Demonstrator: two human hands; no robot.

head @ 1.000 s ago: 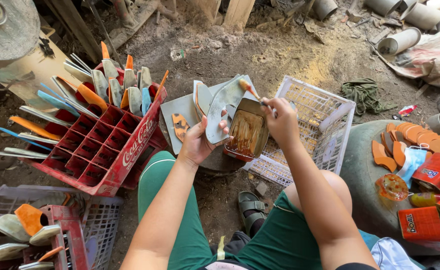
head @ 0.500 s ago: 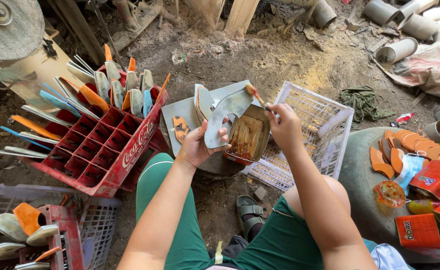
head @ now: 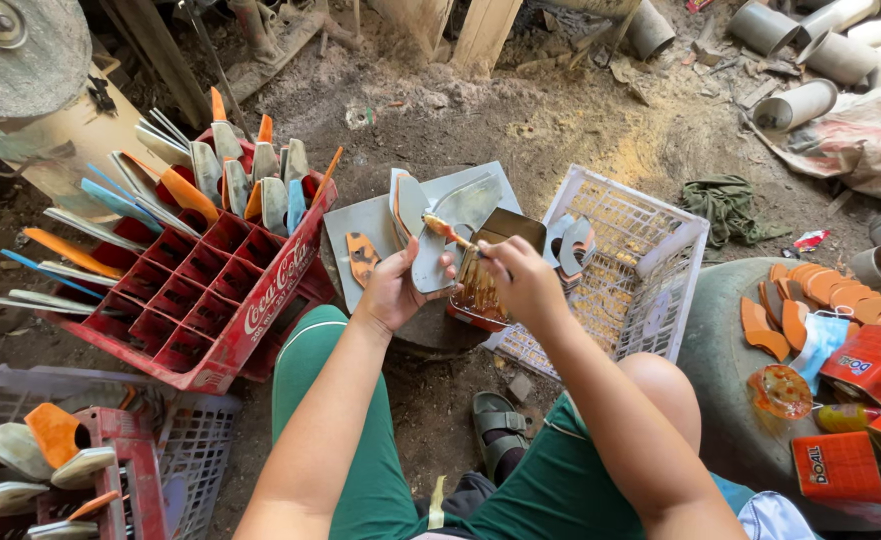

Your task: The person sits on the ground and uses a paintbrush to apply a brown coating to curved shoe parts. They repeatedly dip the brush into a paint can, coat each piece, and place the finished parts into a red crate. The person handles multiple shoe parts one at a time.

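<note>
My left hand (head: pixel 393 290) holds a grey shoe sole (head: pixel 431 265) upright by its lower edge. In my right hand (head: pixel 526 282) is a small brush with an orange handle (head: pixel 448 231), and its tip lies across the face of the sole. Right under both hands stands an open tin of amber glue (head: pixel 476 298). Behind them a grey board (head: pixel 361 215) carries an orange sole piece (head: pixel 361 258) and more grey soles leaning upright.
A red bottle crate (head: pixel 261 320) at left holds several soles on end. A white plastic basket (head: pixel 661 290) sits right of the tin. Orange sole pieces (head: pixel 811 290) and orange boxes (head: pixel 841 465) lie at right. Crates (head: pixel 191 450) stand lower left, a sandal (head: pixel 496 430) between my knees.
My right hand has come down and to the left, bringing the brush from above the tin onto the sole. My left hand has kept the sole in about the same place.
</note>
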